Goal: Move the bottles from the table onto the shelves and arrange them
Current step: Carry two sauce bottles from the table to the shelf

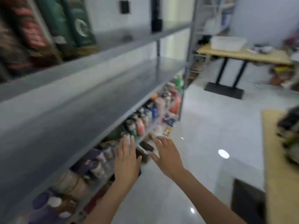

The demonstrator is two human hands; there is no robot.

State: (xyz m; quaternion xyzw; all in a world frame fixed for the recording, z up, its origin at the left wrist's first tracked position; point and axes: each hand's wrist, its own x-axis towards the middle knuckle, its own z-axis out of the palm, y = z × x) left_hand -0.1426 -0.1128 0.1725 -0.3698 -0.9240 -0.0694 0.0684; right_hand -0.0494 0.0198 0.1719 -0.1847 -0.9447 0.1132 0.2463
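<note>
The view is motion-blurred. A grey metal shelving unit [90, 101] fills the left side. Its lower shelf is crowded with several bottles [140, 126], pink, white, purple and green. Tall green and red bottles [77, 25] stand on the top shelf at upper left. My left hand [127, 157] and my right hand [166, 154] reach toward the front edge of the lower shelf with fingers straight and spread, holding nothing. Between them sits a small dark box-like item [145, 147]. A wooden table [278, 167] at the right edge carries blurred dark and green items [289, 130].
A white tiled floor [210, 126] lies between the shelves and the table. Farther back stands another wooden table [242, 54] on black legs, with a white tub [228, 42] on it. A second shelving unit [215, 16] stands at the back.
</note>
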